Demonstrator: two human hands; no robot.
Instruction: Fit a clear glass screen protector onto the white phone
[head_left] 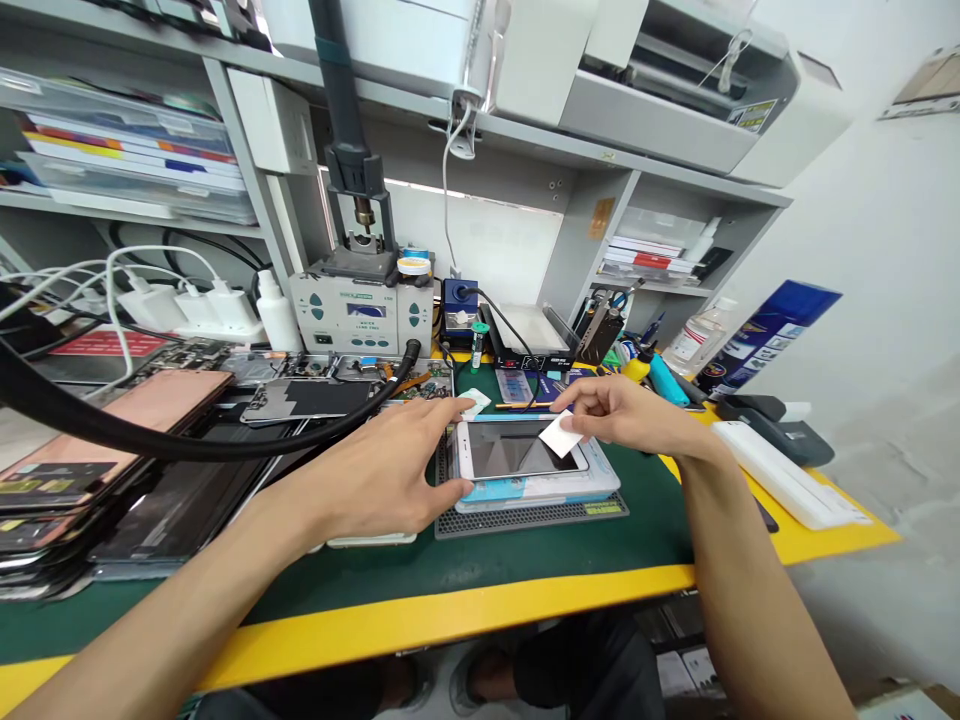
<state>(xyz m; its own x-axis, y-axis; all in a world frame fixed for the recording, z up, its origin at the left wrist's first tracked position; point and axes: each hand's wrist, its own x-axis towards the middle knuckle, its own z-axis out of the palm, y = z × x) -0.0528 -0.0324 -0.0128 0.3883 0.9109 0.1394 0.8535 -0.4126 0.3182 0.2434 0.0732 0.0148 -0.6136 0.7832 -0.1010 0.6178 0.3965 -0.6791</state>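
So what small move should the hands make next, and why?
Probably sliding the white pad leftward along the phone: the right hand pinches it over the screen's right part, while the left hand is at the phone's opposite end.

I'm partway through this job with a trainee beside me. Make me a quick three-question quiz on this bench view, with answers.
1. Which hand pinches the white pad over the phone?
2. True or false: the phone lies screen down.
3. What is directly under the phone? A) a keyboard; B) a white-and-blue box; C) a folded towel.

Key:
1. The right hand.
2. False; its screen faces up.
3. B.
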